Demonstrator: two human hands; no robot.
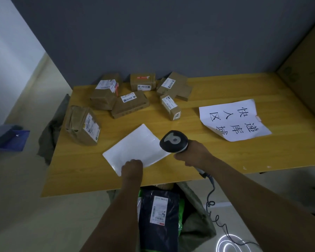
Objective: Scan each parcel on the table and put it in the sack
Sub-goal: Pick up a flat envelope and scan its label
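A flat white parcel (136, 148) lies near the front of the yellow wooden table (225, 157). My left hand (131, 169) grips its near edge. My right hand (193, 154) holds a black barcode scanner (173, 141) just right of the white parcel, its head over the parcel's right corner. Several brown cardboard parcels with white labels sit at the back: one large at the left (83, 125), a stack (105, 94), a flat one (130, 104), a small one (170, 107). Below the table's front edge a grey-green sack (196, 228) stands open with a dark bagged parcel (157, 220) inside.
A white paper sign (233, 119) with black characters lies on the table's right side. The scanner's coiled cable (215, 211) hangs down to the floor at the right. A large cardboard panel (305, 73) stands at the right; a blue bin (9, 140) sits on the floor at the left.
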